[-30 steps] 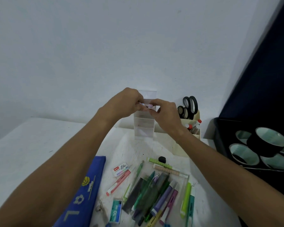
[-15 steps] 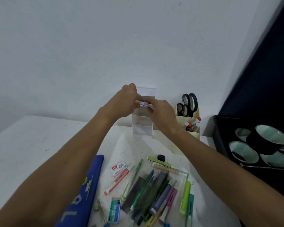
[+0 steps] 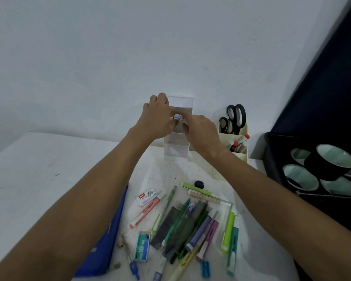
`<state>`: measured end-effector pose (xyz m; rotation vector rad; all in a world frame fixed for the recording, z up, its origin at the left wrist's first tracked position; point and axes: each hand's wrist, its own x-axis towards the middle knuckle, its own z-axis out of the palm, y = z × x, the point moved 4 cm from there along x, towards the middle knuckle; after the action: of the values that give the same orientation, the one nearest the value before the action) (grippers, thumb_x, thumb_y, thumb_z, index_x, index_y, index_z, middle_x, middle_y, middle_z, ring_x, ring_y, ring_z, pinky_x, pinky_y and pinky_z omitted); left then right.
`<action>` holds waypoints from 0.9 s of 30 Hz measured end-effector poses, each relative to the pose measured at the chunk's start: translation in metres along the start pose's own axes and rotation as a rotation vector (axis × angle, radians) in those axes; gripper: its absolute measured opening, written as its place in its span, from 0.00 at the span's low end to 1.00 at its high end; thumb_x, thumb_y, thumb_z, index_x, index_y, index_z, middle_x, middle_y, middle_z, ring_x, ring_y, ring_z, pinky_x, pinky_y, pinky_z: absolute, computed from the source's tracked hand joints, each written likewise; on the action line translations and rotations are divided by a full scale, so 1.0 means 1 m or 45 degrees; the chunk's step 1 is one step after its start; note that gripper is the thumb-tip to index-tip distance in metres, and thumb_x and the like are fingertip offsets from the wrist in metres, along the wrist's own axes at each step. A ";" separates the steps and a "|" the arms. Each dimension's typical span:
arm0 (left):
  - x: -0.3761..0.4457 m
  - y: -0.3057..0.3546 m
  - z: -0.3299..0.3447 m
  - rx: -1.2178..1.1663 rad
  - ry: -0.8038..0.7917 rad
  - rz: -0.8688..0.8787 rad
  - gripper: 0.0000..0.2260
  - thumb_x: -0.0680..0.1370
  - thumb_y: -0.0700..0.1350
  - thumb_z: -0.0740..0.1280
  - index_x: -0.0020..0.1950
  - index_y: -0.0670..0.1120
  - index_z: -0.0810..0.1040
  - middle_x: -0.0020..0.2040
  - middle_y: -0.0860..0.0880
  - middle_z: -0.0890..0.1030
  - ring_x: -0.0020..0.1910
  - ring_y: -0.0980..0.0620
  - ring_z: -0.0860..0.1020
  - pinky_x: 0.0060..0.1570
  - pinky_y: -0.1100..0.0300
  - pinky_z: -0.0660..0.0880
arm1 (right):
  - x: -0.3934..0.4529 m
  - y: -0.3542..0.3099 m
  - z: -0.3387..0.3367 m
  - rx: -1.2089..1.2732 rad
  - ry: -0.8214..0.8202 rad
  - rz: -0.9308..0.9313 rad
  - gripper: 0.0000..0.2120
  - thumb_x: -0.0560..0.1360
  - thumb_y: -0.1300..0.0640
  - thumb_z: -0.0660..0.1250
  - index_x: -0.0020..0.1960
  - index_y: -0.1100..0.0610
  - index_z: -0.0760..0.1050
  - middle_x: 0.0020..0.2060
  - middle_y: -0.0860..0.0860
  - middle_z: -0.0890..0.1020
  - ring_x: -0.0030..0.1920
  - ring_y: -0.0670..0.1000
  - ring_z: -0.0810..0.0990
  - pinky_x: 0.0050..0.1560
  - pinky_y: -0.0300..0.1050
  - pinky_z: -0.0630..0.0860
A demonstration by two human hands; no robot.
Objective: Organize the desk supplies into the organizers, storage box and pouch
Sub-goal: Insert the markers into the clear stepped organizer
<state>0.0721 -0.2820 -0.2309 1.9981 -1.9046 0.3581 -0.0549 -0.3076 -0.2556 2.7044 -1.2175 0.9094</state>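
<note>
A clear tiered organizer (image 3: 177, 151) stands against the wall. Both hands are at its upper tier. My left hand (image 3: 157, 118) grips a small bunch of markers (image 3: 176, 116) with orange, lilac and pink caps, held upright at the organizer's top. My right hand (image 3: 201, 130) touches the same markers from the right, its index finger stretched over the caps. A cream organizer (image 3: 234, 140) to the right holds black scissors (image 3: 234, 118) and small bottles. Loose pens and highlighters (image 3: 190, 226) lie on the desk near me. The blue pouch (image 3: 107, 240) lies under my left forearm.
A black storage box (image 3: 276, 159) at the right holds rolls of tape (image 3: 330, 161). Staple boxes (image 3: 148, 196), a black eraser (image 3: 199, 183), a compass and a green staple pack (image 3: 142, 248) lie among the pens. The wall is close behind the organizers.
Both hands have risen slightly with the markers toward the top tier of the clear organizer. The marker caps now show more plainly between the fingers.
</note>
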 end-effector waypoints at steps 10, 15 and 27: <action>-0.097 0.002 -0.011 -0.237 -0.156 -0.200 0.26 0.75 0.50 0.67 0.72 0.49 0.66 0.66 0.43 0.67 0.64 0.42 0.68 0.61 0.48 0.67 | -0.065 -0.010 -0.011 0.387 -0.034 -0.084 0.16 0.76 0.61 0.66 0.63 0.57 0.76 0.57 0.52 0.81 0.42 0.51 0.79 0.45 0.47 0.79; -0.175 -0.026 0.023 -0.262 -0.669 -0.424 0.17 0.76 0.51 0.67 0.63 0.47 0.75 0.58 0.46 0.77 0.52 0.50 0.76 0.51 0.60 0.72 | -0.113 0.015 0.016 0.194 -0.644 0.092 0.11 0.75 0.55 0.66 0.55 0.57 0.80 0.51 0.53 0.83 0.51 0.52 0.80 0.53 0.49 0.77; -0.236 -0.031 0.044 -0.205 -0.842 -0.473 0.12 0.75 0.53 0.68 0.52 0.47 0.82 0.43 0.52 0.82 0.38 0.57 0.77 0.37 0.64 0.74 | -0.141 0.038 0.029 0.143 -0.976 0.395 0.16 0.74 0.53 0.70 0.59 0.60 0.79 0.52 0.56 0.82 0.50 0.53 0.80 0.51 0.46 0.77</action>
<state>0.0853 -0.0859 -0.3722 2.4809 -1.7391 -0.6044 -0.1409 -0.2466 -0.3613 3.1152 -1.7694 -0.1185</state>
